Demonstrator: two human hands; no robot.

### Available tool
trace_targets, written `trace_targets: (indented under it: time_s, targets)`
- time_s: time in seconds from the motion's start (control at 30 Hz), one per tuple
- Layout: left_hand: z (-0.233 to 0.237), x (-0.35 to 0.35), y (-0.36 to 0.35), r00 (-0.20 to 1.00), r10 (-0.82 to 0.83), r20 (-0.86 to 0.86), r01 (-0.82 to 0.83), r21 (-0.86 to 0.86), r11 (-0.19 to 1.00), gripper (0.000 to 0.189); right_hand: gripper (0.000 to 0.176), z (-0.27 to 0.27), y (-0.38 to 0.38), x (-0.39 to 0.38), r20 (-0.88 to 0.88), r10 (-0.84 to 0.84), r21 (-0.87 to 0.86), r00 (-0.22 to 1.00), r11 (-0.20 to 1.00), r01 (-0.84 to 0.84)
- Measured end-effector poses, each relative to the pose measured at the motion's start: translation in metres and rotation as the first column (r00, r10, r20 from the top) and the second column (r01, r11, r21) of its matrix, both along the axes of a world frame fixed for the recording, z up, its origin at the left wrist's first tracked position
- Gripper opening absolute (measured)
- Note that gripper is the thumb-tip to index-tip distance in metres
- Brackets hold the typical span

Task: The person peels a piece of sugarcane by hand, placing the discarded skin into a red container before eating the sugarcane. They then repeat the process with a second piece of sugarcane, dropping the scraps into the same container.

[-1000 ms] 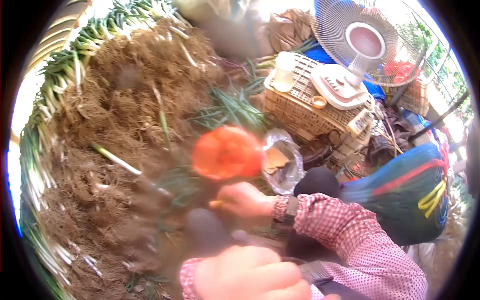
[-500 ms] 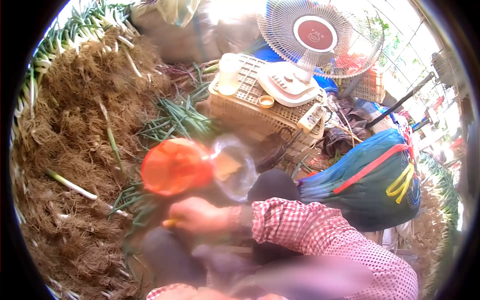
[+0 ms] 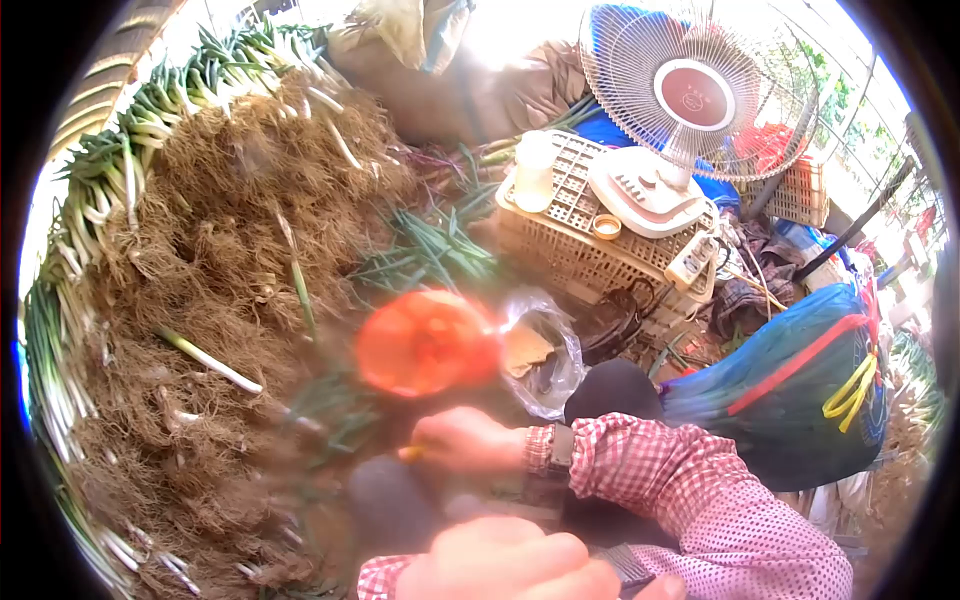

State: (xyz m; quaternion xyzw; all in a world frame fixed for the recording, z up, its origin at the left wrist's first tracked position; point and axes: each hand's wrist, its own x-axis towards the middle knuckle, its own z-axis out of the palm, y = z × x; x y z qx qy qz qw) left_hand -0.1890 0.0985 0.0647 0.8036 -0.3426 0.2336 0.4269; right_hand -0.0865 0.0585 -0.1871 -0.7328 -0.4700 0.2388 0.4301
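My right hand point(image 3: 468, 440) is closed over my dark-clad knee, with a small yellow piece point(image 3: 411, 453) showing at its fingertips. A checked sleeve point(image 3: 640, 460) and a dark wristband lie behind that hand. Close to the camera at the bottom is my left hand point(image 3: 510, 560), blurred, its fingers curled. Beside its fingertips a dark grey strip shows; what the hand holds, if anything, I cannot make out. Just beyond my right hand sit a bright orange plastic bag or bowl point(image 3: 420, 342) and a clear plastic bag point(image 3: 553, 385) with a tan, bread-like piece point(image 3: 525, 350) inside.
Rooted green onions point(image 3: 230, 300) are heaped along the left, with loose green leaves point(image 3: 430, 250) beside them. A plastic crate point(image 3: 570, 250) carries a fan point(image 3: 690, 95), a bottle point(image 3: 534, 170) and a power strip point(image 3: 690, 258). A blue-green tied bundle point(image 3: 790, 390) stands right.
The view has swung, so the surroundings sit farther right and lower. My left hand has come up into view at the bottom. My right hand still keeps the yellow piece at its fingertips.
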Motion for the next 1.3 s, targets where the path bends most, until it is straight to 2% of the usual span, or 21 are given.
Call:
trace_targets:
  time_s: [0.17,0.2,0.23,0.3,0.57,0.63,0.97,1.03,1.07,1.23,1.27,1.3]
  targets:
    - [-0.038,-0.009,-0.026,0.974,0.204,0.098,-0.167,-0.298,0.94,0.037,0.022,-0.009,-0.006,-0.001,-0.016,-0.013,0.058,1.0,0.998,0.014]
    - [-0.042,-0.004,-0.041,0.943,0.297,0.15,-0.2,-0.457,0.867,0.033,0.022,-0.008,-0.005,-0.001,0.009,-0.023,0.055,1.0,0.998,0.022]
    - [-0.046,-0.001,-0.028,0.945,0.296,0.142,-0.202,-0.46,0.864,0.033,0.021,-0.008,-0.005,-0.001,0.026,-0.011,0.06,1.0,0.998,0.009]
    - [-0.051,0.001,-0.039,0.945,0.295,0.142,-0.203,-0.455,0.867,0.033,0.03,-0.009,-0.006,0.0,0.061,0.009,0.064,0.998,0.998,-0.013]
    - [-0.056,0.002,-0.043,0.943,0.288,0.166,-0.205,-0.393,0.896,0.032,0.028,-0.008,-0.006,-0.002,0.026,-0.007,0.132,1.0,0.991,0.003]
    - [-0.058,0.002,-0.042,0.942,0.287,0.174,-0.205,-0.379,0.903,0.032,0.019,-0.009,-0.005,-0.002,0.012,-0.011,0.102,1.0,0.995,0.01]
    - [-0.061,-0.001,-0.045,0.936,0.289,0.202,-0.202,-0.364,0.909,0.03,0.018,-0.015,-0.005,-0.002,0.023,-0.007,0.09,1.0,0.996,0.005]
    - [-0.06,-0.003,-0.043,0.933,0.296,0.204,-0.213,-0.35,0.912,0.03,0.025,-0.014,-0.004,-0.003,0.045,-0.01,0.114,0.999,0.993,0.004]
    - [-0.059,-0.003,-0.041,0.93,0.3,0.211,-0.219,-0.339,0.915,0.03,0.021,-0.013,-0.003,-0.002,0.027,-0.021,0.081,0.999,0.996,0.019]
    - [-0.039,0.0,-0.028,0.916,0.317,0.245,-0.253,-0.259,0.932,0.03,0.021,-0.017,-0.003,-0.002,0.028,-0.01,0.122,1.0,0.993,0.006]
    - [-0.026,0.0,-0.016,0.962,0.155,0.226,-0.139,-0.085,0.987,0.028,0.021,-0.015,-0.004,-0.001,0.032,-0.006,0.118,0.999,0.993,0.003]
    - [-0.025,0.0,-0.015,0.963,0.149,0.225,-0.126,-0.111,0.986,0.028,0.021,-0.013,-0.004,-0.001,0.035,-0.001,0.115,0.999,0.993,-0.003]
